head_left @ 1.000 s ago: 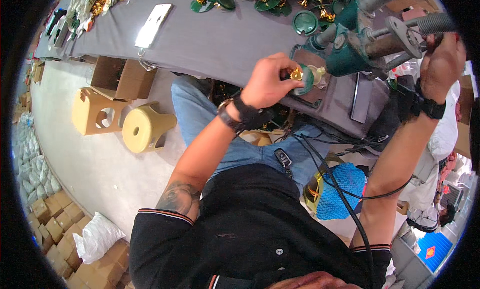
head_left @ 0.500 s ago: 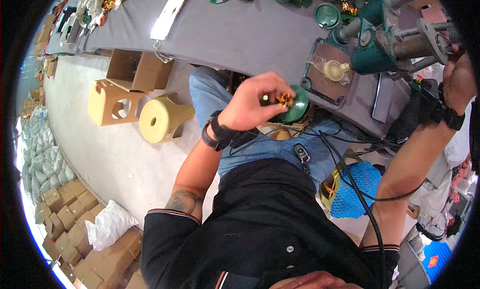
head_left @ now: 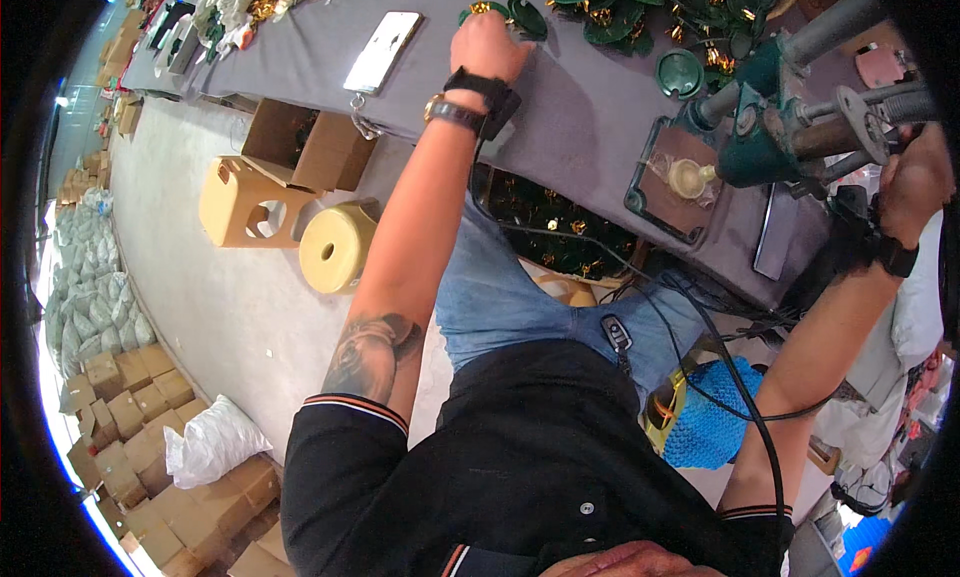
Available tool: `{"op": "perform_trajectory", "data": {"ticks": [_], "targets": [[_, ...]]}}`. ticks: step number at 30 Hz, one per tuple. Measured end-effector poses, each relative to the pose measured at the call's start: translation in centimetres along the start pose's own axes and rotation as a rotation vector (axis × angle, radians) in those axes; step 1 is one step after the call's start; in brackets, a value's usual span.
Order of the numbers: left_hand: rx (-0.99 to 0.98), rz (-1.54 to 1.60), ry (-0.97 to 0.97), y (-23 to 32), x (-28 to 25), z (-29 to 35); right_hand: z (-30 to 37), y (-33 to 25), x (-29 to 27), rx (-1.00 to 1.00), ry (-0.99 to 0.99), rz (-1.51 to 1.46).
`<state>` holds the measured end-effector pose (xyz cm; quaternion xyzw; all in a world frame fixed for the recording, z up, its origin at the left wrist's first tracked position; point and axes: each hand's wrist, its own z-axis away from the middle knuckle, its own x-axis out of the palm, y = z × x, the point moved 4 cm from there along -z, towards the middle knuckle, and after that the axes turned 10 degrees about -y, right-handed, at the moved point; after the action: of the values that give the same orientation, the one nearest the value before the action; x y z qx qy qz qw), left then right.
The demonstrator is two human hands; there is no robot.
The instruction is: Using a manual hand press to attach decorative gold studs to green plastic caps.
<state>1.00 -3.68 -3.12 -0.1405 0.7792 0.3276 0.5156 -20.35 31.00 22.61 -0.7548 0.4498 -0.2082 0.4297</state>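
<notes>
The left hand hung over two green discs on the grey table — fingers hidden, grip untellable. The right hand was at the green press — grip unclear. Picking up seemed underway, calling for a fingertip pinch.

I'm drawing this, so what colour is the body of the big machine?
Dark green. The machine's body shows best in the head view.

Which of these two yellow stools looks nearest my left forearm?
The round-topped stool with a central hole, partly behind your left forearm; the other stool sits farther left.
</notes>
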Motion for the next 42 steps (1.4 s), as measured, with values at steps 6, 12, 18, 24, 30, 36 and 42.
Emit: {"op": "perform_trajectory", "data": {"ticks": [6,12,18,24,30,36,42], "targets": [[-0.057,0.097,-0.007,-0.1,2.6,-2.1,0.4,2.1,-2.7,-0.138,0.113,0.267],[0.107,0.542,-0.249,7.8,-3.6,6.3,1.0,2.2,-4.0,-0.419,0.119,0.766],[0.102,0.964,-0.513,11.1,-2.6,11.0,1.6,0.0,2.1,-0.477,0.124,0.435],[0.251,0.803,-0.545,13.9,-2.3,11.1,1.5,-0.5,1.6,-0.447,-0.039,0.333],[0.555,0.598,-0.331,19.6,1.4,11.3,1.8,-1.0,1.3,-0.382,-0.012,0.419],[0.539,0.712,-0.326,21.4,3.8,10.5,1.2,0.8,-1.7,-0.282,-0.002,0.240],[0.509,0.740,-0.295,20.7,3.7,10.7,13.3,-4.7,-1.2,-0.518,-0.195,0.163]]}}
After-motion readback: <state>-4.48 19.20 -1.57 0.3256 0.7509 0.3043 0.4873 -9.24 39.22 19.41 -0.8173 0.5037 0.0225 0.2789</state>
